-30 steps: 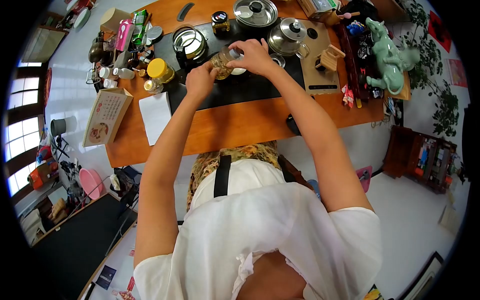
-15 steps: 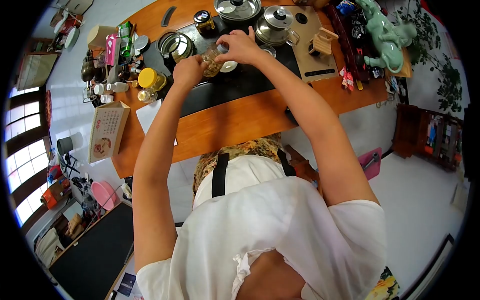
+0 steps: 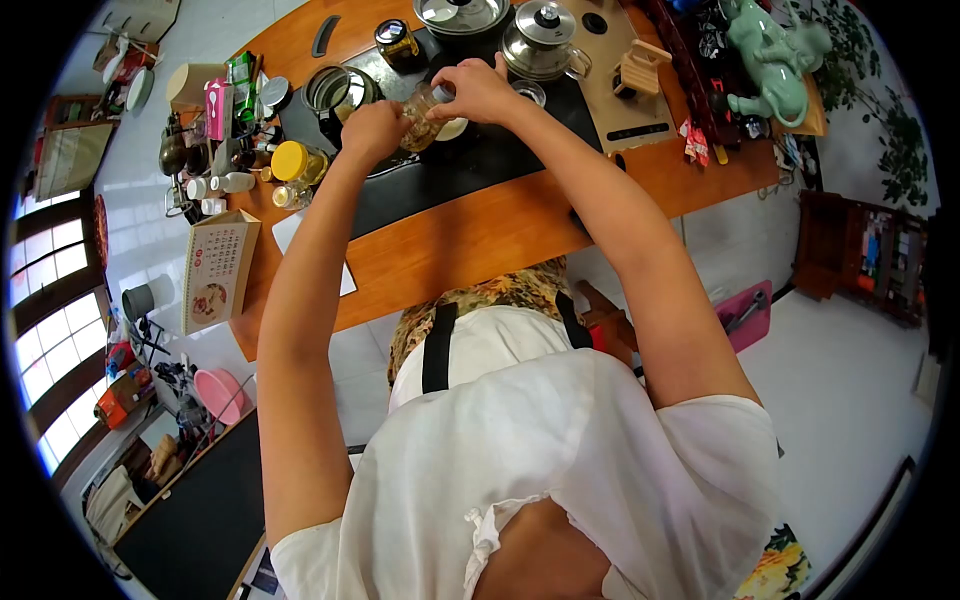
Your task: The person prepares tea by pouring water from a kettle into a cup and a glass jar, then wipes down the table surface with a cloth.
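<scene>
A clear jar with yellowish-brown contents (image 3: 418, 122) lies tilted between my hands over the black mat (image 3: 450, 185). My left hand (image 3: 374, 132) is closed on its lower left side. The fingers of my right hand (image 3: 474, 92) close around its upper end. Just below that hand a small pale round dish (image 3: 452, 129) shows in part. To the left stands an open glass pot (image 3: 338, 90) with a dark handle. Behind are a dark jar (image 3: 397, 44) and a steel pan with a glass lid (image 3: 462, 14). A lidded glass teapot (image 3: 540, 42) is right of my right hand.
On the left are a yellow-lidded jar (image 3: 298, 162), small bottles (image 3: 232, 182), a desk calendar (image 3: 218, 270) and a white sheet (image 3: 345, 280). Towards the right are a small wooden chair-shaped stand (image 3: 642, 70) and a green figurine (image 3: 770, 65). The wooden table edge (image 3: 440, 270) runs before my body.
The camera view has shifted, so the table items appear higher and farther left. My hands keep hold of the jar between them, with little change in their grip.
</scene>
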Tool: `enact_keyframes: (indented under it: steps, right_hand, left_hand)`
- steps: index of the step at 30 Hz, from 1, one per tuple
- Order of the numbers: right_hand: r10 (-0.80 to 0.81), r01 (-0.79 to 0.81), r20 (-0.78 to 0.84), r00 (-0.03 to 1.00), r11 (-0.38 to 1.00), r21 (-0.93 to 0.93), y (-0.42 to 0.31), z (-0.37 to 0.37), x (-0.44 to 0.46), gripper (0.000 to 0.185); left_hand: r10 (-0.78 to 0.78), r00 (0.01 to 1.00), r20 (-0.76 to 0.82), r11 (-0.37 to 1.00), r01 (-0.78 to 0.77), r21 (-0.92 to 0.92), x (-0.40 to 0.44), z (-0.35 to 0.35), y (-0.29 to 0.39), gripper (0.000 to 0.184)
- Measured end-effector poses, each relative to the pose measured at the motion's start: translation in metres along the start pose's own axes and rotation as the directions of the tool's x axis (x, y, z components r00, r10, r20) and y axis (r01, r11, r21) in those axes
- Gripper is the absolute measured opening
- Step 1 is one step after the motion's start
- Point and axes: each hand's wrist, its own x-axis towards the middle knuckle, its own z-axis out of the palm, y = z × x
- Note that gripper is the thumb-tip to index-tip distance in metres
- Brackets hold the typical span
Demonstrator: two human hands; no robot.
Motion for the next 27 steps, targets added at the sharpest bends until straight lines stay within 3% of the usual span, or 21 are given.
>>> enact_keyframes:
  steps: [7, 27]
  right_hand:
    - [0.038, -0.039, 0.022, 0.999, 0.999, 0.038, 0.003, -0.003, -0.003, 0.067]
    - [0.1, -0.094, -0.039, 0.994, 0.986, 0.134, 0.015, 0.007, -0.014, 0.066]
  left_hand:
    - [0.071, 0.997, 0.035, 0.996, -0.073, 0.046, 0.014, 0.001, 0.0, 0.038]
    - [0.092, 0.99, 0.11, 0.977, -0.112, 0.184, 0.032, -0.008, 0.018, 0.037]
